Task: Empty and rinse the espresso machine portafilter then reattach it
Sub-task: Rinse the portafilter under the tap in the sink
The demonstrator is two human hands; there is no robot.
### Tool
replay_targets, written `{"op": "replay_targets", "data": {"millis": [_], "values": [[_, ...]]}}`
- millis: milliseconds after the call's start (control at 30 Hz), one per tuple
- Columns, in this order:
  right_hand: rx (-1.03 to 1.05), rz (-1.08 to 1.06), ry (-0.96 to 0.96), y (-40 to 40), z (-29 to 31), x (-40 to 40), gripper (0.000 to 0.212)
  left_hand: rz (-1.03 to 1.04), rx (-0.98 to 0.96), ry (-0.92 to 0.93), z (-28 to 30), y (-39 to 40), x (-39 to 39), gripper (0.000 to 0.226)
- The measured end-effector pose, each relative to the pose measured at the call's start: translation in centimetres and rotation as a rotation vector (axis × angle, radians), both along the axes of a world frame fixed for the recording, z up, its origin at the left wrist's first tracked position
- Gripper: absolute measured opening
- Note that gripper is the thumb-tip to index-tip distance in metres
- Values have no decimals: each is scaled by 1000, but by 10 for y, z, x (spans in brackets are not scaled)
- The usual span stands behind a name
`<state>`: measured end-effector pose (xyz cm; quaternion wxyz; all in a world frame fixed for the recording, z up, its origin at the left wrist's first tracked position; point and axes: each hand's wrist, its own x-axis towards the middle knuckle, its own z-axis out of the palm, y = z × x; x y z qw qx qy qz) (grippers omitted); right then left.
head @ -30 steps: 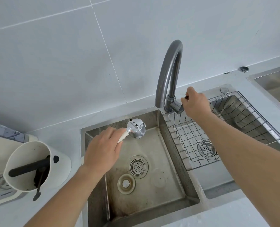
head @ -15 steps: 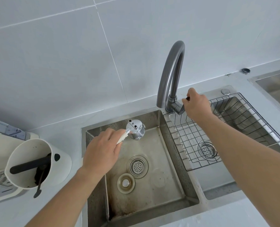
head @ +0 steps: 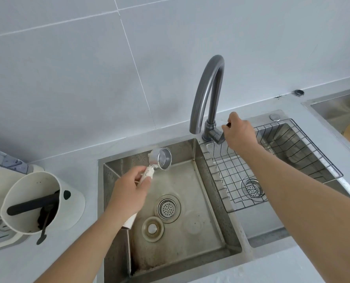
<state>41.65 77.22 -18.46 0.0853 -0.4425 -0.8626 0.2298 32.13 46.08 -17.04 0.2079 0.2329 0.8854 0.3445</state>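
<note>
The left hand [head: 127, 196] wraps its fingers around the cream handle of the portafilter [head: 159, 162], whose metal basket sticks out past the fingertips at one o'clock, over the sink [head: 210, 231] below the faucet [head: 207, 92] spout. The right hand [head: 240, 132] is closed on the faucet lever. At nine o'clock, a white container [head: 31, 201] holds a black bar and dark utensils; a wire basket [head: 272, 166] sits in the right basin.

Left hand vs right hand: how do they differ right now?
The left hand grips the portafilter by its white handle over the left basin; the right hand rests on the faucet lever. The left sits lower and nearer the camera, the right further back. Both are bare and closed around something.
</note>
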Motion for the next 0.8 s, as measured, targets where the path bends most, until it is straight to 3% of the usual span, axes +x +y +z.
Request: {"op": "replay_targets", "data": {"millis": [100,233,633,800], "values": [[0,7,-5,1,-1,0,22,256,163,-480,5,3,9,17],[11,19,-15,0,-2,-2,19,367,327,-754,9,-1,20,13],[-75,-39,40,-3,3,0,27,396,388,-812,18,-2,28,17],[-114,-44,55,-11,15,9,43,385,399,-799,19,-5,31,15]]}}
